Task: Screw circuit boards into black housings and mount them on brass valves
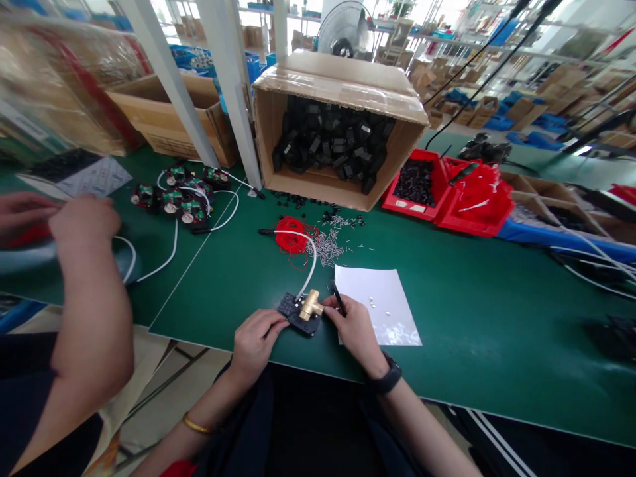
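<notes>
Near the table's front edge, my left hand (256, 338) pinches the left side of a black plastic housing (305, 324). A brass tee fitting (311, 305) sits on top of this housing, and a white cable (312, 262) with a black end curves away behind it. My right hand (352, 324) is closed around a slim black pen-like tool (338, 298), whose exact kind I cannot make out. Its thumb and fingertips are at the right side of the housing, close to the brass fitting. Beneath that hand lies a white sheet (397, 291) with several small pale pieces on it.
Behind my hands lie red cord rings (291, 235) and a pile of screws (325, 248). A cardboard box (342, 182) of black housings stands beyond, with red bins (415, 185) to its right. Circuit assemblies (186, 199) and a co-worker's hands (84, 215) are at left.
</notes>
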A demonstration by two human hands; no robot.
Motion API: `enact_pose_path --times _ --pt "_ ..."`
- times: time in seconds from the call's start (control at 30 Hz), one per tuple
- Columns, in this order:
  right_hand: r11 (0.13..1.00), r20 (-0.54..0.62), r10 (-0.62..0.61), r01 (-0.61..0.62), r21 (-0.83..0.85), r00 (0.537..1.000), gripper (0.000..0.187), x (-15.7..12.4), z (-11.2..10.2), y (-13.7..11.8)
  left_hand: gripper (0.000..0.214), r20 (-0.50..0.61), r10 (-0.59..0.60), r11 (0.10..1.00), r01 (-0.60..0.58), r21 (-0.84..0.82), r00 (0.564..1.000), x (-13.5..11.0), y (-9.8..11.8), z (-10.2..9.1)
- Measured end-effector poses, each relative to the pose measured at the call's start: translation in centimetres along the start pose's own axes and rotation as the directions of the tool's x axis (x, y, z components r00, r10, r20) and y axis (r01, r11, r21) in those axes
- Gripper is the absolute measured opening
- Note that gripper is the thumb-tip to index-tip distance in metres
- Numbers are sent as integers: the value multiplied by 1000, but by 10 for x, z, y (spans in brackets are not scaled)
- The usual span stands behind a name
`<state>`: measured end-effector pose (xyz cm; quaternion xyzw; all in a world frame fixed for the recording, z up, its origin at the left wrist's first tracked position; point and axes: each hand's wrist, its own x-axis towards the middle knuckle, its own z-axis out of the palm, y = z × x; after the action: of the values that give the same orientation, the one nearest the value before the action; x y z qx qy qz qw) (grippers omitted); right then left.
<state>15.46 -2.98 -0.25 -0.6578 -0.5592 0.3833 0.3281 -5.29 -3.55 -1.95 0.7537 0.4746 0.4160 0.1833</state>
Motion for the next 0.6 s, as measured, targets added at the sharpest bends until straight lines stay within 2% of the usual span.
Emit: enact_pose_path --times 0.13,0.27,0.33,0.5,0.6 --pt "989 38 -113 116 -93 993 14 -3 -6 -4 13 90 75 997 -74 -10 993 5 -5 -6" --pt "944 119 -218 240 -225 969 18 -4 -9 -5 12 92 123 992 -119 -40 988 6 -5 -8" --pt "922 116 -246 270 -277 962 20 -5 -6 -1 14 95 112 993 -109 -32 989 6 -4 -8" --pt "923 4 -336 330 -197 942 30 -10 3 12 20 108 76 997 -72 -42 991 9 -5 -4" --pt "929 18 -325 323 -182 945 38 -17 3 17 25 151 35 998 -26 -63 988 12 -7 -1"
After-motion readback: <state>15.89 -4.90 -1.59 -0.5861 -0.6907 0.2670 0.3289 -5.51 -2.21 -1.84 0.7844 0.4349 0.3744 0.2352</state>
